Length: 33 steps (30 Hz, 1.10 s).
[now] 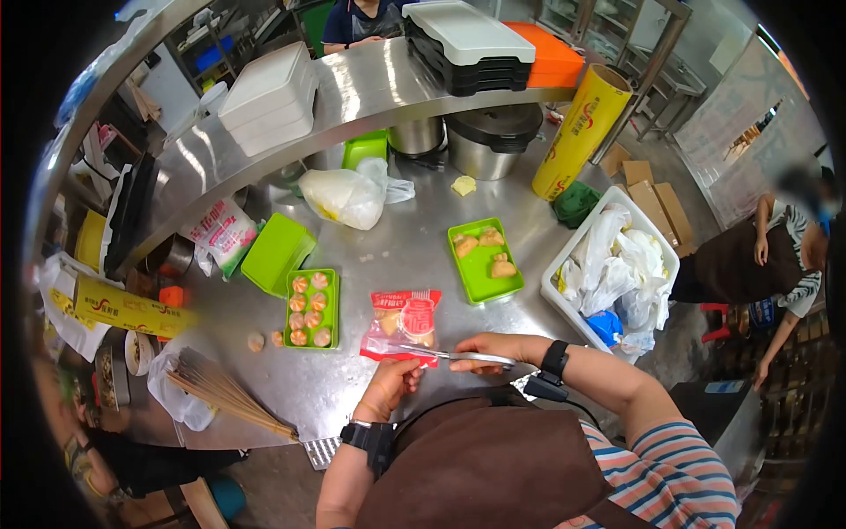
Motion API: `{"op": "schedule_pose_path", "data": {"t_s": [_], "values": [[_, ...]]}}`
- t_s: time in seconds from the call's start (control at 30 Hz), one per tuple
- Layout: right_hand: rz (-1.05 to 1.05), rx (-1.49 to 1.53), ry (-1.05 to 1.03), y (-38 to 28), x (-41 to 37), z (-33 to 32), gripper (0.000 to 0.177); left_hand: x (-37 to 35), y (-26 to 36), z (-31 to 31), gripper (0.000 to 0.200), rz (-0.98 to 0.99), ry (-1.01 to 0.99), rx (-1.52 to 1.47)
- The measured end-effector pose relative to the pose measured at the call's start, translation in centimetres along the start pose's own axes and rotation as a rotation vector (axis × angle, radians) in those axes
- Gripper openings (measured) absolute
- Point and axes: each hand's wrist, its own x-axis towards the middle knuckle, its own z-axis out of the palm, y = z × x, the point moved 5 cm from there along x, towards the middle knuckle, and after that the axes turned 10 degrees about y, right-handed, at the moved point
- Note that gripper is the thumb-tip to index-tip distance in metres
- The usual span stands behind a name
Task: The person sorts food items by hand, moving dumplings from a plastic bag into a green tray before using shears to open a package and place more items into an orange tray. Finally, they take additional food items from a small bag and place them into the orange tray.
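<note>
A red and clear plastic food packet [402, 319] with pale tan pieces inside lies on the steel table in front of me. My right hand [490, 349] is closed round a pair of scissors [467, 356], whose blades lie across the packet's near edge. With fingers pinched together, my left hand [394, 385] grips that same edge at the near side. To the left, a green tray [289, 339] holds several round pink-and-white striped pieces. Another green tray [467, 280], to the right, carries 3 tan pouch-shaped pieces.
A white bin [564, 310] full of plastic bags stands right, below a yellow film roll [577, 132]. Left are a green box [278, 253] and bundled sticks [231, 397]. A knotted bag [344, 196] and a lidded pot [487, 150] sit behind. A co-worker [749, 264] stands at right.
</note>
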Motion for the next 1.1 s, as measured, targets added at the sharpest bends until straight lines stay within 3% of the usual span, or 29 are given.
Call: {"op": "schedule_pose_path", "data": {"t_s": [0.27, 0.4, 0.57, 0.63, 0.8, 0.87, 1.0, 1.1], "values": [[-0.03, -0.083, -0.106, -0.8, 1.3, 0.4, 0.046, -1.6, 0.4, 0.4, 0.02, -0.055, -0.158, -0.071], [-0.038, -0.032, -0.081, -1.9, 1.5, 1.5, 0.044, -2.3, 0.7, 0.5, 0.022, -0.072, -0.118, -0.046], [-0.022, 0.019, -0.066, -3.3, 2.2, 2.7, 0.038, -3.3, 1.4, 1.4, 0.024, -0.053, -0.145, 0.153], [-0.098, -0.005, -0.114, -3.0, 2.8, 2.7, 0.045, -3.7, 1.5, 0.9, 0.025, -0.054, -0.165, 0.163], [-0.129, 0.046, -0.116, -3.7, 2.6, 3.6, 0.041, -4.5, 1.7, 0.3, 0.022, -0.064, -0.224, 0.153], [-0.169, 0.128, -0.1, -4.5, 2.4, 4.0, 0.035, -4.7, 2.2, 1.4, 0.018, -0.002, -0.256, 0.413], [-0.301, 0.176, -0.113, -4.1, 4.5, 4.0, 0.033, -4.3, 0.8, 2.1, 0.019, -0.068, -0.25, 0.502], [-0.356, 0.036, -0.02, -5.7, 2.6, 2.6, 0.036, -5.2, 2.3, 0.5, 0.019, 0.06, -0.238, 0.497]]}}
